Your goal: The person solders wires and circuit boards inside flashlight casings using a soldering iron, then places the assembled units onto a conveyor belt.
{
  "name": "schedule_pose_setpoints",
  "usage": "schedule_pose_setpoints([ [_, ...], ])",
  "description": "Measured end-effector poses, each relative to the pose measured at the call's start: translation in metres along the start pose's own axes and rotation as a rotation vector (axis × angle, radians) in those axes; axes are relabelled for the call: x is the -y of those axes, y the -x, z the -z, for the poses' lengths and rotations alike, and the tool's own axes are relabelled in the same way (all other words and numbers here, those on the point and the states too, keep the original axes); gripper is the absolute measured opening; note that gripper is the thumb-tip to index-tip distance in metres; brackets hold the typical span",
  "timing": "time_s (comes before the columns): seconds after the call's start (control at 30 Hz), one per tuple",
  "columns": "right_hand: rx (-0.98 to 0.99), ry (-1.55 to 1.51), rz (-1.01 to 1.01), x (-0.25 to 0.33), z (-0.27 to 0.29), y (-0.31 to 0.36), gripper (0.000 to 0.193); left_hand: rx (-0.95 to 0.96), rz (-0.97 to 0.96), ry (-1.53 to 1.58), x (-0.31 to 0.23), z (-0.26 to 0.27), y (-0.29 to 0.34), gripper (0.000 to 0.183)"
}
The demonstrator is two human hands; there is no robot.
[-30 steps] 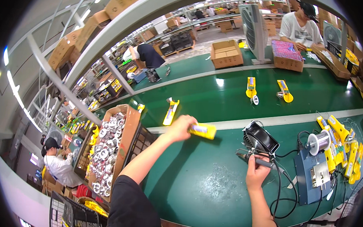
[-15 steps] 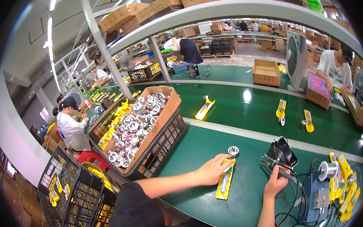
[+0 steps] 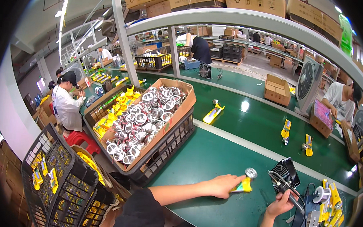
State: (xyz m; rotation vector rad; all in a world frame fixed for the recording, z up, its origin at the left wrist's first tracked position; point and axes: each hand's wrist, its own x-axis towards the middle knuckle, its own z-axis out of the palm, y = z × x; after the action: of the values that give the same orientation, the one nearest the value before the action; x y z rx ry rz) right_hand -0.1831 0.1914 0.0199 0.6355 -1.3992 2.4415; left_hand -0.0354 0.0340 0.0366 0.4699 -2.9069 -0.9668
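Observation:
My left hand [image 3: 226, 185] is closed on a yellow torch half-shell [image 3: 246, 185] above the green bench. A silvery reflector cup [image 3: 250, 173] sits by the shell's far end, apparently joined to it. My fingers hide part of the shell. To the right, my right hand [image 3: 280, 205] grips a soldering iron [image 3: 296, 201] by its dark handle, tip angled toward a small black fan [image 3: 290, 173]. Beside that hand stand a blue soldering station [image 3: 300, 225], a spool of solder wire [image 3: 321, 195] and a pile of yellow torch shells [image 3: 333, 216].
A black crate [image 3: 163, 153] with a carton of reflectors [image 3: 140, 119] stands at left. Beyond a pale rail [image 3: 229, 139], several yellow torch shells [image 3: 213, 114] lie on the green belt. Co-workers sit at far left [image 3: 67, 103] and right [image 3: 341, 101]. Overhead runs a shelf beam [image 3: 244, 16].
The view has shifted. The yellow torch shell, lying lengthwise on the bench before, is now turned crosswise in my left hand. My right hand keeps the soldering iron near the fan.

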Motion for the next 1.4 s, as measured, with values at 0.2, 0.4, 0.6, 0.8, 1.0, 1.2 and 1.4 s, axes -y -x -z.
schedule_pose_setpoints([
  [0.2,-0.025,-0.103,-0.134,0.002,0.007,-0.002,0.013,0.329,-0.480,0.173,0.024,0.009,-0.001,0.056],
  [0.4,0.012,-0.170,-0.282,0.008,-0.015,-0.002,0.010,0.053,-0.521,0.363,0.043,-0.003,0.006,0.027],
  [0.6,0.052,-0.098,-0.253,0.006,-0.002,-0.006,0.008,-0.055,-0.504,0.349,0.044,-0.014,0.004,0.013],
  [0.8,0.070,-0.016,-0.234,0.006,-0.005,-0.004,0.009,-0.200,-0.517,0.396,0.044,-0.023,0.007,0.011],
  [1.0,0.177,-0.029,-0.200,0.006,-0.007,-0.005,0.010,-0.245,-0.394,0.447,0.043,-0.024,0.007,0.007],
  [1.2,0.234,-0.038,-0.221,0.010,-0.009,-0.008,0.010,-0.347,-0.446,0.430,0.044,-0.026,0.005,0.010],
  [1.4,0.317,0.010,-0.336,0.008,-0.004,-0.009,0.015,-0.276,-0.417,0.412,0.043,-0.025,0.006,0.009],
])
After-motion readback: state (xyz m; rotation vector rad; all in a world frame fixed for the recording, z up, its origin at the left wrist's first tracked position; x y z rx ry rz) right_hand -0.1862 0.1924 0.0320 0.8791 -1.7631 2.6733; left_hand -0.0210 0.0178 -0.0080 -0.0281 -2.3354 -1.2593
